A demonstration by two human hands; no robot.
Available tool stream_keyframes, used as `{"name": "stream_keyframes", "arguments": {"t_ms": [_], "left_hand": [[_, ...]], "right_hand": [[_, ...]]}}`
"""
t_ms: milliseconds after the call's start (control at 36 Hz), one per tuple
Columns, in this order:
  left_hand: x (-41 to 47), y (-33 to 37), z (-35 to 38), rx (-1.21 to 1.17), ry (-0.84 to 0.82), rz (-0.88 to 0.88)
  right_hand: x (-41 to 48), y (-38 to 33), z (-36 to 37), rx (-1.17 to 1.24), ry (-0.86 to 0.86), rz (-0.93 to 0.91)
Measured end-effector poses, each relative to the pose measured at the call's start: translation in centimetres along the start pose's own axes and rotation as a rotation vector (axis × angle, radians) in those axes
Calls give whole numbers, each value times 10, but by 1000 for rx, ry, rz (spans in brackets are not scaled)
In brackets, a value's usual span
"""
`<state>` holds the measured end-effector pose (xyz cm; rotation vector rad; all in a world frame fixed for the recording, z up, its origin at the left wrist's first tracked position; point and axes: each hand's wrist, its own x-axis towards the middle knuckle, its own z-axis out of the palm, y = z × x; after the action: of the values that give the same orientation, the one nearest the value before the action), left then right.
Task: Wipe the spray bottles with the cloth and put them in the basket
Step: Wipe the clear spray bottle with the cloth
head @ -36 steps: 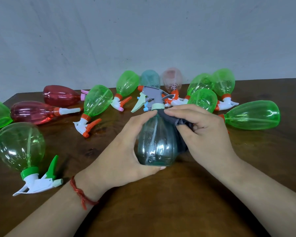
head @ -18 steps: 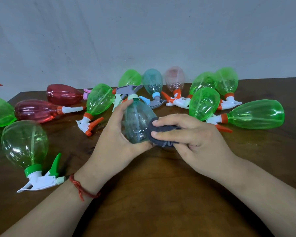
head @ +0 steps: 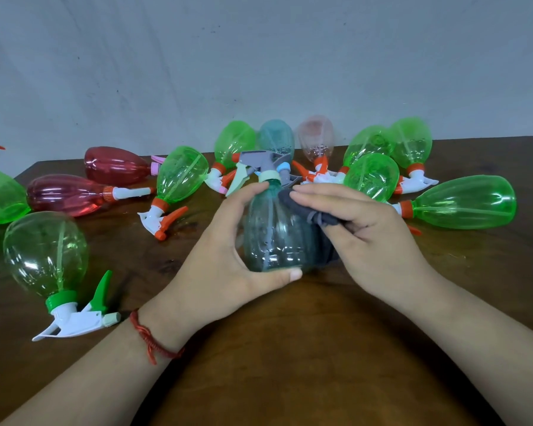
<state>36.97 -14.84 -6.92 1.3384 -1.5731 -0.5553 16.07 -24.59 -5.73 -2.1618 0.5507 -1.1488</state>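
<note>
Left hand (head: 225,259) grips a teal bottle (head: 274,235) over the middle of the desk (head: 290,348). The thumb is under the base, the fingers are curled round the left side, and the forefinger is up by the pale collar. The bottle leans away from the person, with a grey spray head (head: 259,159) at its top. Cannot tell whether the base touches the desk.

Right hand (head: 370,229) holds a dark grey cloth (head: 302,207), bunched and pressed to the bottle's right shoulder. The upper fingers lie fairly straight over it and the lower ones are curled round the wad.

Contents: the held bottle is see-through, with a thin tube running down inside. There are small drops on its wall; inside or outside, cannot tell.

Loose bottles, lying or tipped on the desk in an arc behind and to the left of the hands:
- Green, nine. The nearest green bottle (head: 45,253) is front left, with a green trigger and white head. Two are cut off by the left edge. One large bottle lies far right (head: 465,201). Four are clustered behind the right hand and two are left of centre, mostly with orange collars.
- Red bottles, two (head: 65,195), side by side at back left.
- Second teal bottle, one (head: 276,138), at the back by the wall.
- Pale pink bottle, one (head: 316,138), just right of it.

That makes thirteen loose and one in hand.

Red string (head: 154,342) is tied round the left wrist.
</note>
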Motion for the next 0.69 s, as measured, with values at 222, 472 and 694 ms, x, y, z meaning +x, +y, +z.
{"name": "stream_keyframes", "arguments": {"t_ms": [222, 472, 694], "left_hand": [[-2, 8, 5, -58, -78, 11], [0, 4, 2, -128, 13, -36], [4, 1, -5, -161, 120, -50]], "right_hand": [[6, 3, -1, 41, -43, 136], [-2, -1, -1, -76, -47, -99], [-8, -9, 1, -82, -115, -231]]}}
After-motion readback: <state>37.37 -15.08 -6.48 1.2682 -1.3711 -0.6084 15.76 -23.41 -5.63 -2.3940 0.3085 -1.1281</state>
